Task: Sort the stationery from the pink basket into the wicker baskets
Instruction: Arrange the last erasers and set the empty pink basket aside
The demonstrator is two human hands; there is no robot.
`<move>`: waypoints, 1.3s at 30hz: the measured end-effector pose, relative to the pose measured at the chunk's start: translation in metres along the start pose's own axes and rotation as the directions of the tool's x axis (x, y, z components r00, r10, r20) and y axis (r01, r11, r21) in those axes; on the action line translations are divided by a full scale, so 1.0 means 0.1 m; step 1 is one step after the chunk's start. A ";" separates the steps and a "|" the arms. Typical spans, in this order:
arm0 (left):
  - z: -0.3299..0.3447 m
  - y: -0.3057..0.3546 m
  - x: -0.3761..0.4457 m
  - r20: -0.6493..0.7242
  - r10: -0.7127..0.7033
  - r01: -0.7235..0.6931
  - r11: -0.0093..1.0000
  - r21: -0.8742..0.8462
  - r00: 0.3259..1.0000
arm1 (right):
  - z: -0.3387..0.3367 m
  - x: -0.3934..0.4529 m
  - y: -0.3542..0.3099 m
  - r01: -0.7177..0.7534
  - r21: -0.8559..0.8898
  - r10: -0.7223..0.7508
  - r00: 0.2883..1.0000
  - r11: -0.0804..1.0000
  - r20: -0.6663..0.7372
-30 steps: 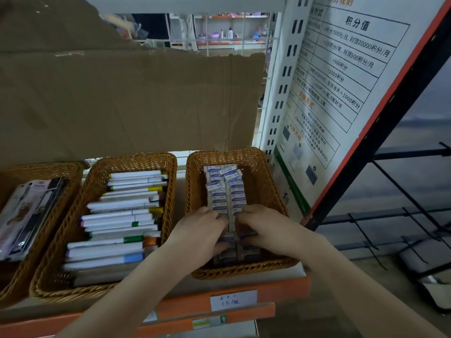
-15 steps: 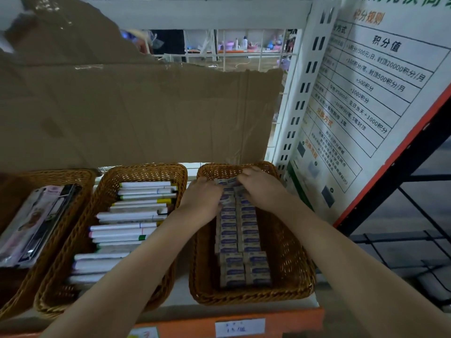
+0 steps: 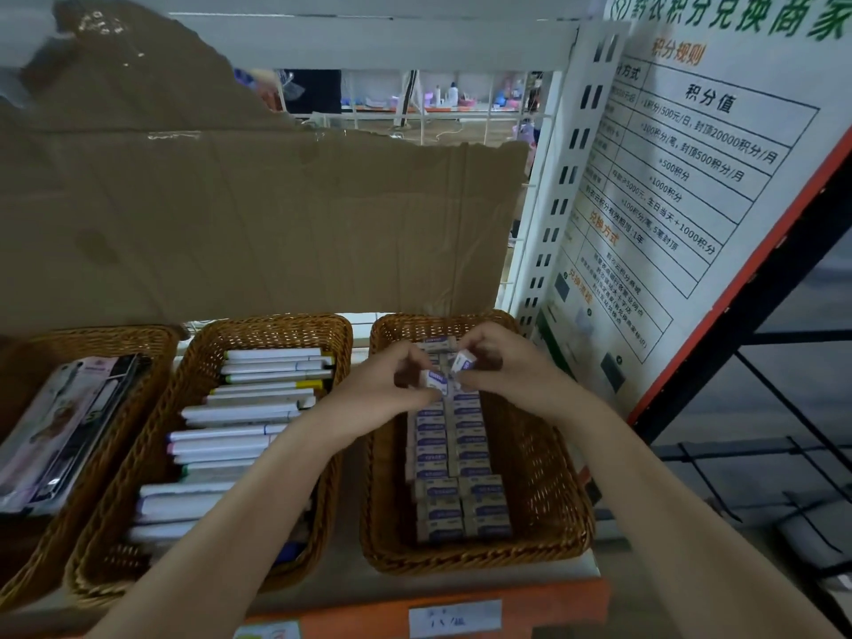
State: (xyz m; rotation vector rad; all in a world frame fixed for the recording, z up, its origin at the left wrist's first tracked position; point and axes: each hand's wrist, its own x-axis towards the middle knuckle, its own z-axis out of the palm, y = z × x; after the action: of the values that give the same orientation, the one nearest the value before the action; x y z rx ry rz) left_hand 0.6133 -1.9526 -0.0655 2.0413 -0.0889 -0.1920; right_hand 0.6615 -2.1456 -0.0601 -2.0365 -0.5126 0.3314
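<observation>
We have two small boxed erasers up off the stack at the far end of the right wicker basket (image 3: pixel 544 472). One eraser (image 3: pixel 435 379) is pinched in the fingers of our left hand (image 3: pixel 392 385), standing roughly on end, its long axis pointing near-to-far and a little upward. The other eraser (image 3: pixel 463 362) is pinched in our right hand (image 3: pixel 502 362), tilted, just to the right of and slightly farther than the first. Both hands are curled closed around their erasers, fingertips nearly meeting over the middle of the basket.

Directly below and nearer to us lie the two rows of erasers (image 3: pixel 454 458), each box lying flat with its long axis running left to right, the rows themselves running from far to near. That is the relation our next move turns on, we judge: the held erasers stand across the lie of the rows, so each needs turning flat and crosswise before it settles at the far end, left hand to the left row, right hand to the right.

Outward to the left sits the middle wicker basket (image 3: pixel 258 329) with pens (image 3: pixel 258 408) laid crosswise, then the left wicker basket (image 3: pixel 92 339) with flat packets. A cardboard sheet (image 3: pixel 253 214) stands behind them. The pink basket is out of view.
</observation>
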 end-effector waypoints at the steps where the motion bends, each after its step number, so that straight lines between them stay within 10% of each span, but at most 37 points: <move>1: 0.02 0.01 -0.04 -0.003 -0.010 0.010 0.995 -0.095 1.000 | -0.01 -0.07 -0.02 -0.001 0.043 0.001 1.000 0.999 -0.004; 7: 0.07 0.10 -0.32 0.066 0.151 -0.162 0.961 0.225 0.986 | -0.03 -0.54 -0.06 0.028 -0.090 -0.029 1.000 0.996 -0.010; 13: 0.32 0.04 -0.51 0.286 0.175 -0.334 0.575 0.747 0.942 | 0.16 -0.80 0.01 0.148 -0.467 -0.079 0.983 0.872 0.165; 22: 0.43 -0.11 -0.52 0.303 0.176 -0.349 0.512 0.785 0.937 | 0.26 -0.86 0.13 0.209 -0.721 -0.104 0.977 0.661 0.188; 34: 0.41 -0.10 -0.57 0.306 0.181 -0.353 0.559 0.750 0.935 | 0.33 -0.83 0.15 0.241 -0.674 -0.091 0.964 0.699 0.250; 39: 0.37 -0.05 -0.83 0.123 0.387 -0.352 0.602 0.717 0.914 | 0.12 -0.62 0.00 0.248 -0.625 -0.106 0.961 0.741 0.256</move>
State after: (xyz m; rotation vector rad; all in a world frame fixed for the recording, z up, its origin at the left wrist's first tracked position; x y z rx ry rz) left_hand 0.5247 -1.9705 -0.0779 2.7671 -0.6591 0.1981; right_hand 0.6021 -2.1671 -0.0647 -2.6149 -1.0684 0.2652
